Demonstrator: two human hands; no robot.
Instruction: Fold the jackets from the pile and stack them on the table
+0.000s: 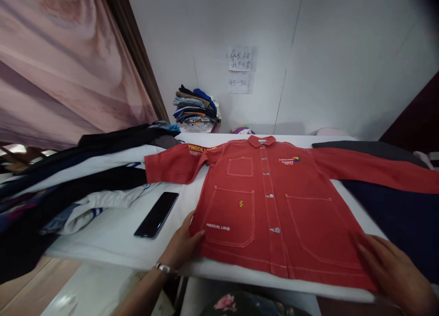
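Note:
A red button-front jacket [236,211] lies spread front up, its collar at the far side and its sleeves out to both sides. White stitching outlines its pockets, and "MAGICAL LAND" is printed low on one. My left hand [183,243] pinches its lower left edge, the thumb on top of the cloth. At the lower right edge, my right hand [394,265] is closed on the jacket's side; its fingertips are blurred. A black phone [157,214] rests on the white tabletop [113,247], left of my left hand.
Loose dark and white clothes [103,179] are heaped along the left. A folded clothes stack [196,109] stands at the back by the wall. Dark navy cloth [394,215] lies under the right sleeve. Handwritten paper notes [241,59] hang on the wall; a pink curtain [65,64] hangs left.

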